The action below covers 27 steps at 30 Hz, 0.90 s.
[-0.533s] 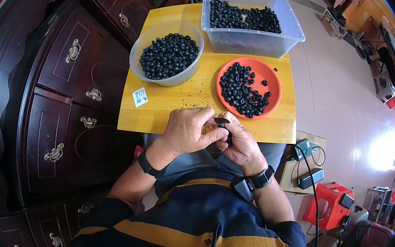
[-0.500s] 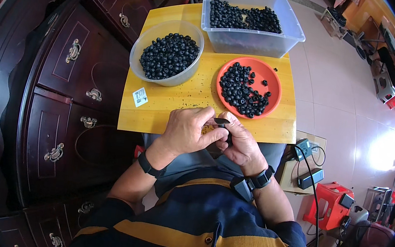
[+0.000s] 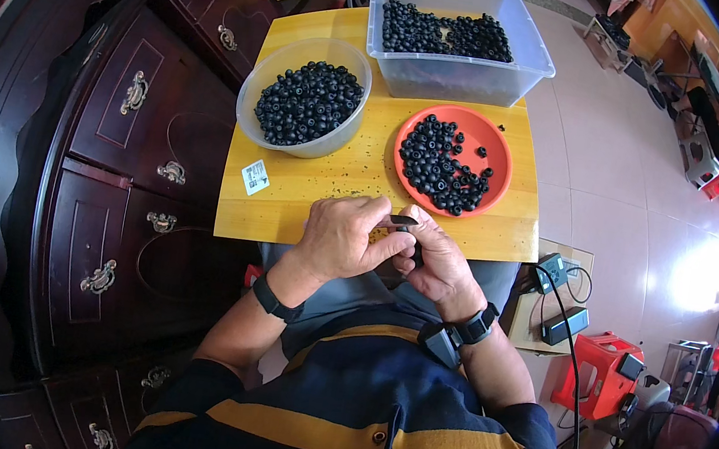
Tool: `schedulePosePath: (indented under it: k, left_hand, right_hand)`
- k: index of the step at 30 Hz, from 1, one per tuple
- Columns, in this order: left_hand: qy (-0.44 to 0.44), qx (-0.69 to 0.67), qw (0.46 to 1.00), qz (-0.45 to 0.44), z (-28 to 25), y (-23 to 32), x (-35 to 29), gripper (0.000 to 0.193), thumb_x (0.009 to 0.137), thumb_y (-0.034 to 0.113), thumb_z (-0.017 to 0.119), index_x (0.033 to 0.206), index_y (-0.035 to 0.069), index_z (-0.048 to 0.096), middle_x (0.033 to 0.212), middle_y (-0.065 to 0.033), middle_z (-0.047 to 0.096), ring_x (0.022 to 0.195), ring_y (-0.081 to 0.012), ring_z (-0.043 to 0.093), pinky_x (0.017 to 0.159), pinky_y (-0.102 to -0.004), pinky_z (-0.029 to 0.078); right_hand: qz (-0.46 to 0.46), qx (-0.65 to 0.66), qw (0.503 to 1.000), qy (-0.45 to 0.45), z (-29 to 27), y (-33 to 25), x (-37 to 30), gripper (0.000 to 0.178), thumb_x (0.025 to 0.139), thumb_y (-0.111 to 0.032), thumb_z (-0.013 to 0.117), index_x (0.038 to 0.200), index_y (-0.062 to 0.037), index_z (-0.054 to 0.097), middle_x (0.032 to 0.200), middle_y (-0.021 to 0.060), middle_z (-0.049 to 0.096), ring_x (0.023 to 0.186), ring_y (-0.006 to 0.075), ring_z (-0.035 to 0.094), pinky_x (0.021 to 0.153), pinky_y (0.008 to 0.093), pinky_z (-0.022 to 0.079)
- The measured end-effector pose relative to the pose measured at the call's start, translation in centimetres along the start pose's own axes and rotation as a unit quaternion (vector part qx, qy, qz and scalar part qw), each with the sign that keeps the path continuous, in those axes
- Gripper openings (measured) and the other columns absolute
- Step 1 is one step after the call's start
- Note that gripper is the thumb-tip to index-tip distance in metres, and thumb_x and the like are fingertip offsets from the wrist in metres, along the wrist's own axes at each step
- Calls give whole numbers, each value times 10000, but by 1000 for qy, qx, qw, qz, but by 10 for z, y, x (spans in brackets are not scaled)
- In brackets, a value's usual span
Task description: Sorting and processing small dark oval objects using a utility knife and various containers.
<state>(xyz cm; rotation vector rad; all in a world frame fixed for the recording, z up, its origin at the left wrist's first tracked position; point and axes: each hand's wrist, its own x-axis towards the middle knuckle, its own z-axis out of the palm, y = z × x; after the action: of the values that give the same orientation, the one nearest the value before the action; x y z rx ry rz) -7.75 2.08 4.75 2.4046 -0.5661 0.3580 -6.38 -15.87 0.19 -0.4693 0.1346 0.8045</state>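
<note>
Above my lap, at the table's near edge, both hands meet with their fingers closed. My left hand [image 3: 333, 237] pinches a small dark blade-like piece [image 3: 402, 220] that reaches across to my right thumb. In my right hand [image 3: 440, 266] is a small black piece [image 3: 418, 255], mostly hidden by the fingers. Just beyond my hands, an orange-red plate [image 3: 500, 143] holds many small black round pieces [image 3: 427, 152] with holes in them. A round translucent tub [image 3: 251, 117] at the left and a rectangular clear bin [image 3: 458, 80] at the back hold more of them.
Dark crumbs and a white label [image 3: 255, 177] lie on the yellow table [image 3: 327, 194]. A dark wooden cabinet [image 3: 107, 158] stands close at the left. To the right are a black cable [image 3: 575, 359], a power adapter [image 3: 564, 325] and a red stool [image 3: 597, 370].
Almost nothing differs. My hands stay together in the same place, with only a tiny shift of the fingers around the dark blade-like piece.
</note>
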Motion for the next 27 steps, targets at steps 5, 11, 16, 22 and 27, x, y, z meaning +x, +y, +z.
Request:
schedulePosePath:
  k: [5,11,16,22,27]
  left_hand:
    - [-19,9,1000,-3,2,-2,-2,462,906,497,723,802,62,604,713,-103,682,619,-298,679,548,-382,508]
    - [19,-41,999,6,-3,6,3,390,883,413,783,854,64,611,715,-76,684,573,-230,648,526,-349,488]
    - [36,-110,993,-20,1,6,1,273,879,267,799,919,56,631,702,-56,664,544,-176,595,519,-313,470]
    - [59,-176,982,-36,3,18,3,161,888,111,759,956,30,638,652,-32,584,548,-114,541,527,-289,462]
    - [41,-261,959,-98,3,18,3,112,903,60,731,936,12,635,630,11,514,566,-52,466,529,-265,438]
  right_hand:
    - [-5,2,1000,-17,-4,1,1,187,1039,-301,622,1018,-117,597,751,-36,566,590,44,512,472,190,410]
    - [15,35,997,64,9,-2,-2,230,1040,-323,618,1030,-95,600,824,-3,595,614,54,515,482,193,412]
    - [83,103,991,-8,2,-7,-1,334,1047,-367,599,1132,-45,618,866,10,615,640,49,516,511,192,432]
    - [74,86,994,-6,-2,-4,3,351,1036,-381,612,1119,-41,638,871,8,619,639,49,517,530,188,444]
    - [50,69,996,-8,-2,-3,3,292,1030,-361,627,1098,-77,635,861,-9,601,655,54,513,532,189,427]
